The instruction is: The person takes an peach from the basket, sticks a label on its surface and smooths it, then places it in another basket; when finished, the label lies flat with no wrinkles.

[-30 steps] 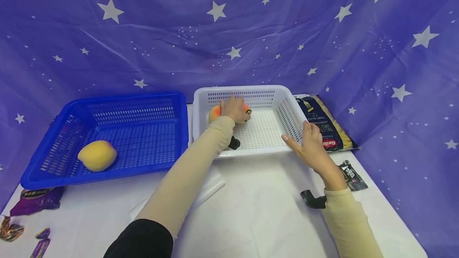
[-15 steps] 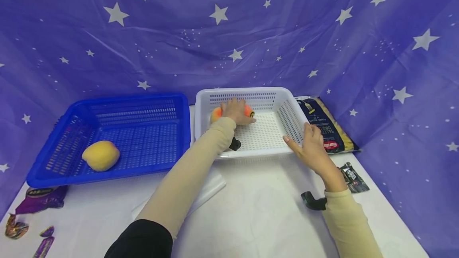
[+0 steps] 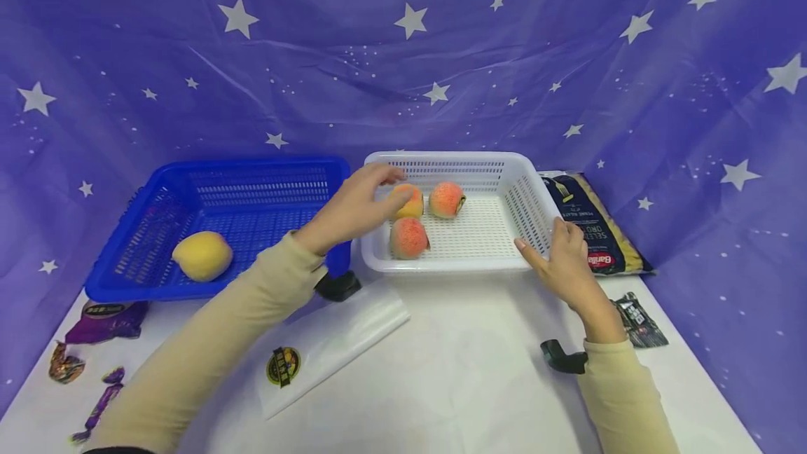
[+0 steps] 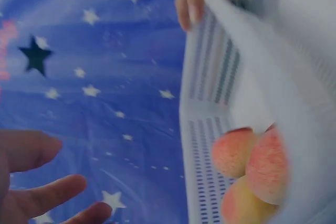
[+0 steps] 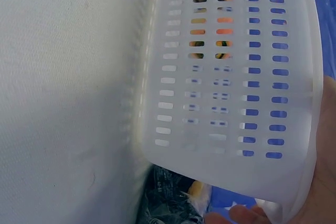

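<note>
My left hand (image 3: 359, 205) hangs over the left side of the white basket (image 3: 454, 266), fingers spread and holding nothing. Three red-and-yellow peaches lie in that basket: one peach (image 3: 411, 202) partly behind the left thumb, another peach (image 3: 446, 200) to its right, and a redder peach (image 3: 409, 238) nearer the front wall. At the front right corner my right hand (image 3: 570, 265) grips the basket's rim; in the right wrist view its fingertips (image 5: 239, 216) show below the corner. A yellow peach-like fruit (image 3: 203, 256) lies in the blue basket (image 3: 217, 293) on the left.
A clear plastic bag (image 3: 347, 342) lies flat in front of the baskets. Right of the white basket are a dark pasta packet (image 3: 592, 230) and a small black sachet (image 3: 639, 321). Purple and brown wrapped sweets (image 3: 104, 401) lie at the left. A starry purple curtain (image 3: 441, 54) stands behind.
My left hand has let go of the peaches and moved left and up out of the white basket, uncovering them. The right hand keeps its grip on the rim. The view has shifted slightly left.
</note>
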Action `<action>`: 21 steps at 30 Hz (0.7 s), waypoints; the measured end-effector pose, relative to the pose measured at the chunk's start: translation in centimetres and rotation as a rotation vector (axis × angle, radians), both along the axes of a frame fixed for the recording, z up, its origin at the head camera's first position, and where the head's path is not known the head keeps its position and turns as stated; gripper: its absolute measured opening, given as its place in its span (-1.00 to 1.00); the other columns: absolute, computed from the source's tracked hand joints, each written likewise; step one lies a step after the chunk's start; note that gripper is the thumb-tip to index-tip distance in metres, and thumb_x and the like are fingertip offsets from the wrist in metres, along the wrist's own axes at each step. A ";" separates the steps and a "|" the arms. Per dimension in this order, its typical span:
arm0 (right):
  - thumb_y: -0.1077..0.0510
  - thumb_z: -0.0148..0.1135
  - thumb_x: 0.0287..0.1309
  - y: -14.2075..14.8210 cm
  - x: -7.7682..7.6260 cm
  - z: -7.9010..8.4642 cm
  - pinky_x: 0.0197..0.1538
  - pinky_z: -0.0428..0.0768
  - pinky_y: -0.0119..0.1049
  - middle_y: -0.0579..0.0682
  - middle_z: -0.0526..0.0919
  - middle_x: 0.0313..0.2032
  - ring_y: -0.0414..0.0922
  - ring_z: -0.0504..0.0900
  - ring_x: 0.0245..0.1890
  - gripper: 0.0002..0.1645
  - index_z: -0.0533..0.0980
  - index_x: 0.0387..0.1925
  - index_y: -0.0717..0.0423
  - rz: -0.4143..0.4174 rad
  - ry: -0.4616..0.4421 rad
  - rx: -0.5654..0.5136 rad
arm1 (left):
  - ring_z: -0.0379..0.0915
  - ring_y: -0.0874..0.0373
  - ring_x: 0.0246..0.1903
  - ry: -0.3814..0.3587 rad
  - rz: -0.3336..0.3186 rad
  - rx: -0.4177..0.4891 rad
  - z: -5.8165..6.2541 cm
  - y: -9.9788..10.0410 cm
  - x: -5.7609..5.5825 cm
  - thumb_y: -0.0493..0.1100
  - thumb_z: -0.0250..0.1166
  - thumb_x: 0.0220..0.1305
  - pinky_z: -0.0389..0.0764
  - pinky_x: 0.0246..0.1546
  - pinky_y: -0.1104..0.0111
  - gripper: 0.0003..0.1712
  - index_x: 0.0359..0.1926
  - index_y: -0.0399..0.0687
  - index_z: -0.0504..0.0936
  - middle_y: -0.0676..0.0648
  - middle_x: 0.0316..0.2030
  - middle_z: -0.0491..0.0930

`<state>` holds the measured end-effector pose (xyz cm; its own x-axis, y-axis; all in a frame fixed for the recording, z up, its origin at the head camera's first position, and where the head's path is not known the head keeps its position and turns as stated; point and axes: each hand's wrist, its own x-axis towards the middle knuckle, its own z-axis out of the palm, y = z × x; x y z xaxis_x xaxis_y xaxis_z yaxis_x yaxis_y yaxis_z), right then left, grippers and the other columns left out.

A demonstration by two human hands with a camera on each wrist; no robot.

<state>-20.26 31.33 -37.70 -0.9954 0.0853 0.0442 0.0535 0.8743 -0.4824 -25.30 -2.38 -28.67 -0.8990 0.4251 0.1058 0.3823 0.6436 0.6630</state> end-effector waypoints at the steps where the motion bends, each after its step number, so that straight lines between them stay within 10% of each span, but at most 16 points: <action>1: -0.37 -0.09 0.07 0.1 0.0 0.0 -0.10 0.19 0.36 0.46 -0.21 0.22 0.37 -0.06 0.12 0.15 -0.27 0.30 0.37 -0.001 0.002 -0.002 | 0.27 0.17 0.04 0.001 0.005 0.048 0.1 -1.4 1.4 0.23 0.01 0.20 0.29 0.06 0.18 -0.54 0.02 0.14 0.43 0.07 0.02 0.39; 9: -0.37 -0.09 0.07 0.3 0.9 -0.3 -0.13 0.20 0.36 0.46 -0.22 0.22 0.38 -0.06 0.11 0.15 -0.30 0.30 0.35 -0.014 -0.024 -0.004 | 0.49 0.15 -0.23 -0.254 0.154 0.308 -3.2 -11.2 10.8 0.15 0.01 0.23 0.51 -0.20 0.35 -0.66 -0.10 0.11 0.43 0.02 -0.24 0.52; 15: -0.34 -0.10 0.10 0.1 0.8 -0.1 -0.14 0.19 0.36 0.47 -0.21 0.21 0.40 -0.06 0.11 0.11 -0.29 0.30 0.35 -0.022 0.001 0.002 | 0.48 0.08 -0.39 -0.470 0.339 0.379 -7.0 -16.0 12.4 0.23 -0.07 0.24 0.52 -0.33 0.31 -0.44 -0.19 -0.21 0.43 -0.13 -0.36 0.49; 21: -0.34 -0.12 0.11 -0.3 0.2 0.4 -0.11 0.15 0.38 0.49 -0.23 0.21 0.42 -0.10 0.12 0.13 -0.33 0.30 0.37 0.001 -0.039 0.010 | 0.46 0.09 -0.47 -0.580 0.403 0.450 -10.2 -18.2 11.7 0.31 -0.20 0.24 0.48 -0.40 0.27 -0.25 -0.12 -0.35 0.36 -0.09 -0.43 0.45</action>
